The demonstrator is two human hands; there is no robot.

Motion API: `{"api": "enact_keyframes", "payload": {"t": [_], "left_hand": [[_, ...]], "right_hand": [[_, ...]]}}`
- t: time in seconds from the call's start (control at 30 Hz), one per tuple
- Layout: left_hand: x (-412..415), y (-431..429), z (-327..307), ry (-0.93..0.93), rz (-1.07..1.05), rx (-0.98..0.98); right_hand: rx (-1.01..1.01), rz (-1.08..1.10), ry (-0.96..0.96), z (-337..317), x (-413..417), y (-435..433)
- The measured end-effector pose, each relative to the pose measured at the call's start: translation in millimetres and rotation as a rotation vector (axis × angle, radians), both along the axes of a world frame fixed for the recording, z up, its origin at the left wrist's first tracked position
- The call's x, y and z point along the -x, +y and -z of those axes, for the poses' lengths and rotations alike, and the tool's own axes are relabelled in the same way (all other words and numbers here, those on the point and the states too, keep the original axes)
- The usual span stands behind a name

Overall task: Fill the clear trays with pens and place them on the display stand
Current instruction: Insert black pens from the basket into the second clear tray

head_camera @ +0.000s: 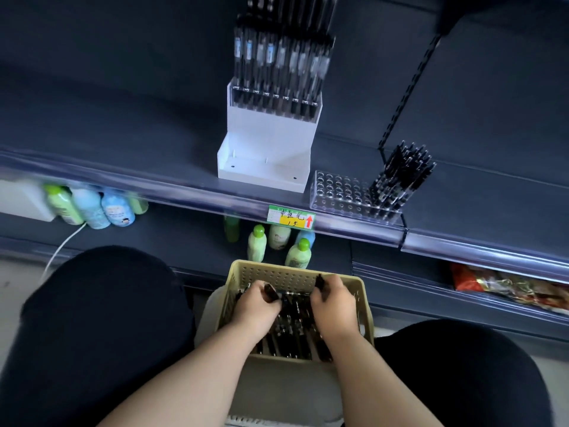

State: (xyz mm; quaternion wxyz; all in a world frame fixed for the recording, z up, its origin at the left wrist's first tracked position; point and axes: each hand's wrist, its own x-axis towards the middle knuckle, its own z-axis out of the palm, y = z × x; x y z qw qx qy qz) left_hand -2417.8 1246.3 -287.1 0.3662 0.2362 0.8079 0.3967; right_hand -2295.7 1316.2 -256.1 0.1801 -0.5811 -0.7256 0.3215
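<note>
A beige perforated basket (246, 272) sits low between my knees, full of loose black pens (292, 322). Both hands are inside it. My left hand (255, 306) grips a dark pen whose end sticks up by the thumb. My right hand (334, 303) holds a black pen that pokes up past the fingers. On the shelf above stands a clear tray (335, 192) with many holes; its right end is packed with upright black pens (400, 177), its left holes are bare. A white display stand (268, 143) left of it carries a row of pens in its upper tier.
A dark shelf edge with a clear price rail (154, 186) and a green-yellow price tag (291, 217) runs across. Below it stand green and blue bottles (258, 245) behind the basket and further bottles (92, 208) at left. Red packets (492, 288) lie low right.
</note>
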Motion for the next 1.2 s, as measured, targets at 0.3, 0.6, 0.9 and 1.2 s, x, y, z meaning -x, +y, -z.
{"api": "enact_keyframes", "payload": {"t": [0.3,0.6,0.9,1.2], "left_hand": [[-19.3,-6.6,-56.1,0.131,-0.001,-0.235],[-21.1,-9.2,-118.1,0.369,0.079,-0.487],[6.7,27.3,-136.2,0.216,0.031,-0.626],[32.2,78.1,-154.2,0.24,0.069,-0.755]], "right_hand": [[-0.074,0.158,0.375,-51.5,-11.4,-11.4],[-0.214,0.139,0.61,-92.5,-27.1,-13.6],[-0.34,0.118,0.738,-114.4,-24.9,11.3],[-0.677,0.108,0.825,-146.9,-22.5,76.2]]}}
